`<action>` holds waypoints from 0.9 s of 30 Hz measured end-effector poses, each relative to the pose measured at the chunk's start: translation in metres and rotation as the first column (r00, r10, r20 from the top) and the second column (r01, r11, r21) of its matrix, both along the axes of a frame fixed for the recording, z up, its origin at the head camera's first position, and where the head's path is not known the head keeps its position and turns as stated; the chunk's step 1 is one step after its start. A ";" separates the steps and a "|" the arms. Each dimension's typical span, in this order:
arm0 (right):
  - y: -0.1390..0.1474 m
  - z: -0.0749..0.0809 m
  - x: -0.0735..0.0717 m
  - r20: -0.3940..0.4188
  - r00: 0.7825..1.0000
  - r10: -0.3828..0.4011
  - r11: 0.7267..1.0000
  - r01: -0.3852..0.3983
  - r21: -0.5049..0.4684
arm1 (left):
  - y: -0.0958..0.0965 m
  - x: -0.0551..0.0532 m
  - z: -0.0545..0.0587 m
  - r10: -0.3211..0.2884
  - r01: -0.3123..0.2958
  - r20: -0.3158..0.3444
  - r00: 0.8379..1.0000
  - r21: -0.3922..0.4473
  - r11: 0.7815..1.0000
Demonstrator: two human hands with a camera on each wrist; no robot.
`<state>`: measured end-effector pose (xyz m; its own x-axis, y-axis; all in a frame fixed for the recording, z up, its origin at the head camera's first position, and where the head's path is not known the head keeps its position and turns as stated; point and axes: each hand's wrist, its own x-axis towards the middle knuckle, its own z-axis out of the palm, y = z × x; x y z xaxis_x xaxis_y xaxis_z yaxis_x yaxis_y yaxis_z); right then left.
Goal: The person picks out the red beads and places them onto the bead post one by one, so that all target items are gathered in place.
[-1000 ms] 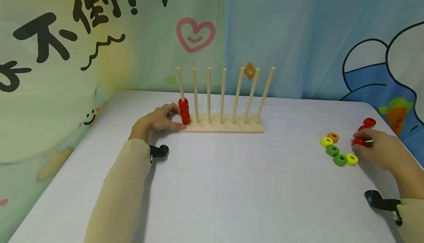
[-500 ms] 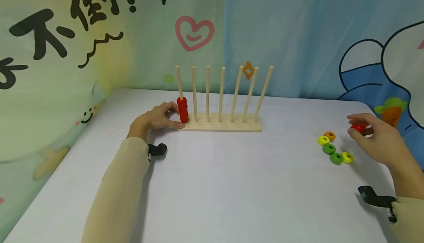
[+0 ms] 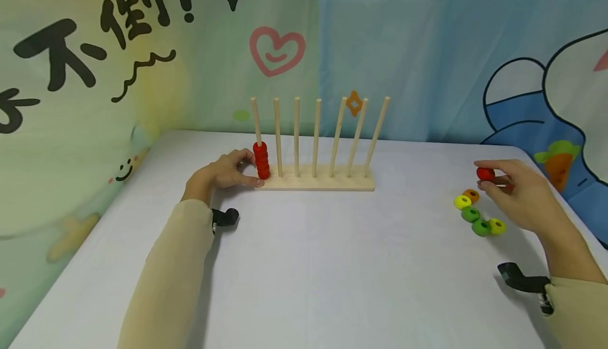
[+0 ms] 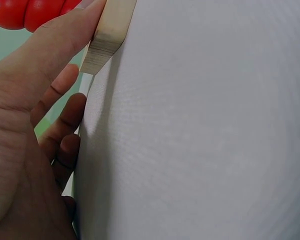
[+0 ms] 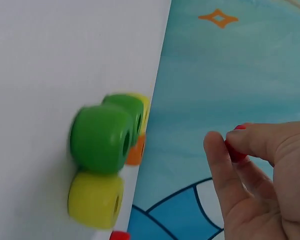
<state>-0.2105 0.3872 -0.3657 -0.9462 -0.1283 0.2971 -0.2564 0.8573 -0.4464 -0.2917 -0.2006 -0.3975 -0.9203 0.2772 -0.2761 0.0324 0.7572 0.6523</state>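
A wooden peg rack (image 3: 315, 181) with several upright pegs stands on the white table. Red beads (image 3: 261, 160) are stacked on its leftmost peg. My left hand (image 3: 227, 170) holds the rack's left end, thumb at the front corner and fingers reaching behind. In the left wrist view, the thumb lies along the wooden base (image 4: 112, 30), below the red beads (image 4: 37, 12). Raised above the table at the right, my right hand (image 3: 520, 196) pinches a red bead (image 3: 485, 175) between thumb and fingertips. The right wrist view shows that red bead (image 5: 236, 150) partly hidden by the thumb.
Loose beads lie left of my right hand: an orange bead (image 3: 471, 196), a yellow bead (image 3: 462, 202), a green bead (image 3: 470, 214), another green bead (image 3: 481, 227) and a yellow bead (image 3: 497, 226). Another red bead (image 5: 120, 235) shows at the right wrist view's bottom edge. A printed curtain (image 3: 404, 48) hangs behind.
My right hand has picked a red bead up off the table and carried it up and to the left. The left hand stays at the rack's end.
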 end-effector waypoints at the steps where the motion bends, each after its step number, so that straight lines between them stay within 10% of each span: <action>1: -0.002 0.001 -0.001 -0.011 1.000 0.017 1.000 -0.017 -0.012 | 0.000 0.000 0.001 0.003 -0.003 0.000 1.000 0.000 1.000; 10: -0.026 0.007 -0.008 0.044 0.997 0.057 0.997 -0.054 -0.051 | -0.001 0.001 0.002 0.007 -0.007 0.000 1.000 0.006 1.000; 27: -0.069 0.017 -0.020 -0.149 0.978 0.146 0.975 -0.168 -0.145 | 0.000 0.002 0.003 0.006 -0.006 -0.011 1.000 -0.014 1.000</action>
